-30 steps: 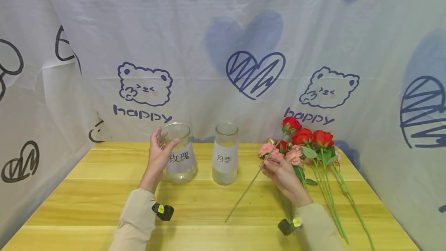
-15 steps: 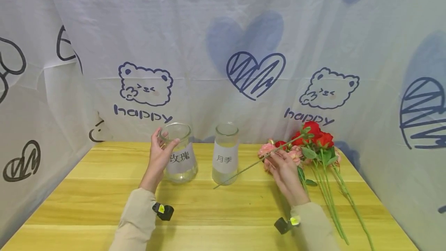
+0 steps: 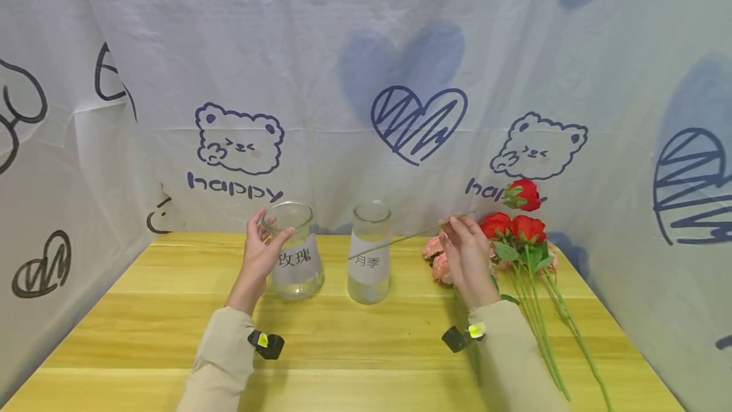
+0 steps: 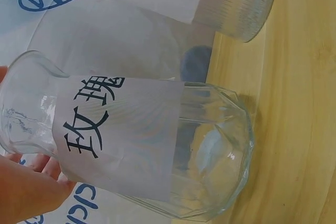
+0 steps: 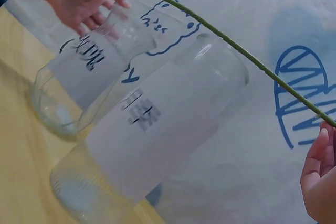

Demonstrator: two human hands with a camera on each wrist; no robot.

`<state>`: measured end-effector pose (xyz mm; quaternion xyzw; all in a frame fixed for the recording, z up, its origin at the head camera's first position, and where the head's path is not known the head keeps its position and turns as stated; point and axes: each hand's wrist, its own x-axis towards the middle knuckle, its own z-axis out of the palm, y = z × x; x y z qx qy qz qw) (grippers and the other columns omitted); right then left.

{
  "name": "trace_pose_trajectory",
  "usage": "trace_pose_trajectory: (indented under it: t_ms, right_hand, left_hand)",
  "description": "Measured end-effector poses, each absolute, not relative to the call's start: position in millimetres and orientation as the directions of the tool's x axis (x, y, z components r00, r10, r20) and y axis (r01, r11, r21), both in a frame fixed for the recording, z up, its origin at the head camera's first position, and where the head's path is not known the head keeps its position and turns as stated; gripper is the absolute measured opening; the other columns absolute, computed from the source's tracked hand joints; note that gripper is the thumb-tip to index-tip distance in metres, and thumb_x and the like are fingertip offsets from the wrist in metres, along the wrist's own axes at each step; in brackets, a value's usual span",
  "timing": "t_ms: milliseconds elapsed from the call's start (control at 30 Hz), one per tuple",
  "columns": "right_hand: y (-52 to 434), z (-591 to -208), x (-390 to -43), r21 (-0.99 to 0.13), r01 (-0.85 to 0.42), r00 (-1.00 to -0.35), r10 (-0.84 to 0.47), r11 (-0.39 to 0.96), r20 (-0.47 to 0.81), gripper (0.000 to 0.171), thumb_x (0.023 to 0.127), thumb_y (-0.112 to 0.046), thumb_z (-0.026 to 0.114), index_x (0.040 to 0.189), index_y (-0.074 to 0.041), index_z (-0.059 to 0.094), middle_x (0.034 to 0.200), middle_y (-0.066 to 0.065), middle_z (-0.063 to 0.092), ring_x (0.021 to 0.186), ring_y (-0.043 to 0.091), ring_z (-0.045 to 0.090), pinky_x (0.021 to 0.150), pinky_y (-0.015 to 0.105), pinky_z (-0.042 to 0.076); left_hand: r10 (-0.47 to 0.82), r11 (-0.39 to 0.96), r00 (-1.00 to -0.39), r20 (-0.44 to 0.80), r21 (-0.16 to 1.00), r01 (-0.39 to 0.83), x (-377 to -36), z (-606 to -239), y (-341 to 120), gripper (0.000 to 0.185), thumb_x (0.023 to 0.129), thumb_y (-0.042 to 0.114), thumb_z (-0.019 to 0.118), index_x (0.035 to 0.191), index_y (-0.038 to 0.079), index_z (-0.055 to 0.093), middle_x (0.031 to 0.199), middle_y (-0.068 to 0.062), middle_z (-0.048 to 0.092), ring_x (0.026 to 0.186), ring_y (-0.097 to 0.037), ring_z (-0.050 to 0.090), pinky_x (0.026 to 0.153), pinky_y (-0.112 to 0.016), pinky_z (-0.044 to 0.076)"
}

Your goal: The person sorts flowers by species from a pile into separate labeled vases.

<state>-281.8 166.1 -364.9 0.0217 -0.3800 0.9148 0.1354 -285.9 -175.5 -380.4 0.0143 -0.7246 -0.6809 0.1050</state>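
Observation:
My left hand (image 3: 260,253) grips the neck of a wide glass vase (image 3: 293,250) with a white paper label; the left wrist view shows that vase (image 4: 136,140) close up, standing empty on the wood. My right hand (image 3: 464,250) pinches the thin green stem (image 3: 400,238) of a red rose (image 3: 521,194) and holds it nearly level above the table. The stem's cut end points left, in front of a slimmer labelled vase (image 3: 370,252). In the right wrist view the stem (image 5: 236,51) crosses above that vase (image 5: 152,124).
A bunch of red roses (image 3: 515,227) and pink flowers (image 3: 436,259) lies on the wooden table (image 3: 366,342) at the right, their long stems (image 3: 543,336) running toward the near edge. A printed cloth backdrop (image 3: 366,81) encloses the table at the back and both sides.
My right hand has lifted the rose off the table and swung it level, the bloom rising to the right and the cut end moving up toward the slim vase. The left hand stayed on the wide vase.

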Motion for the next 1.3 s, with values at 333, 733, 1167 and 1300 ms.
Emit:
trace_pose_trajectory:
  t_ms: [333, 733, 1167, 1300]
  right_hand:
    - [150.0, -341.3, -301.5, -0.701, -0.274, -0.953, 0.284, -0.658, 0.106, 0.006, 0.098, -0.002, 0.052, 0.094, -0.004, 0.056, 0.087, 0.005, 0.064, 0.084, 0.015, 0.066, 0.067, 0.020, 0.050]
    - [128.3, -327.3, -315.1, -0.741, -0.279, -0.945, 0.313, -0.611, 0.098, 0.004, 0.098, -0.004, 0.054, 0.097, -0.004, 0.050, 0.089, 0.005, 0.063, 0.079, 0.011, 0.066, 0.063, 0.018, 0.048]
    - [92.0, -306.8, -334.5, -0.806, -0.261, -0.939, 0.332, -0.531, 0.085, 0.010, 0.096, 0.001, 0.053, 0.090, -0.007, 0.053, 0.089, 0.006, 0.061, 0.079, 0.015, 0.067, 0.056, 0.015, 0.047]
    - [83.5, -303.8, -336.8, -0.835, -0.250, -0.941, 0.327, -0.490, 0.090, 0.006, 0.095, 0.002, 0.054, 0.094, -0.004, 0.055, 0.090, 0.007, 0.062, 0.074, 0.011, 0.066, 0.056, 0.015, 0.048]
  left_hand:
    - [-0.146, 0.044, -0.983, 0.114, 0.993, 0.109, -285.1, -379.0, -177.8, 0.087, 0.092, 0.021, 0.066, 0.155, 0.016, 0.005, 0.157, -0.013, 0.021, 0.143, -0.034, 0.017, 0.114, -0.049, 0.021]
    - [-0.117, -0.001, -0.986, 0.115, 0.993, 0.116, -285.7, -379.6, -178.7, 0.086, 0.094, 0.017, 0.063, 0.155, 0.014, 0.003, 0.157, -0.014, 0.020, 0.143, -0.031, 0.015, 0.116, -0.045, 0.017]
    - [-0.131, -0.016, -0.980, 0.149, 0.988, 0.153, -286.6, -382.3, -178.2, 0.085, 0.092, 0.013, 0.064, 0.154, 0.010, 0.006, 0.155, -0.016, 0.023, 0.141, -0.034, 0.018, 0.115, -0.049, 0.019]
    - [-0.130, -0.014, -0.980, 0.153, 0.988, 0.156, -285.7, -382.2, -178.6, 0.085, 0.092, 0.014, 0.064, 0.154, 0.010, 0.006, 0.155, -0.016, 0.024, 0.141, -0.034, 0.019, 0.115, -0.050, 0.020]
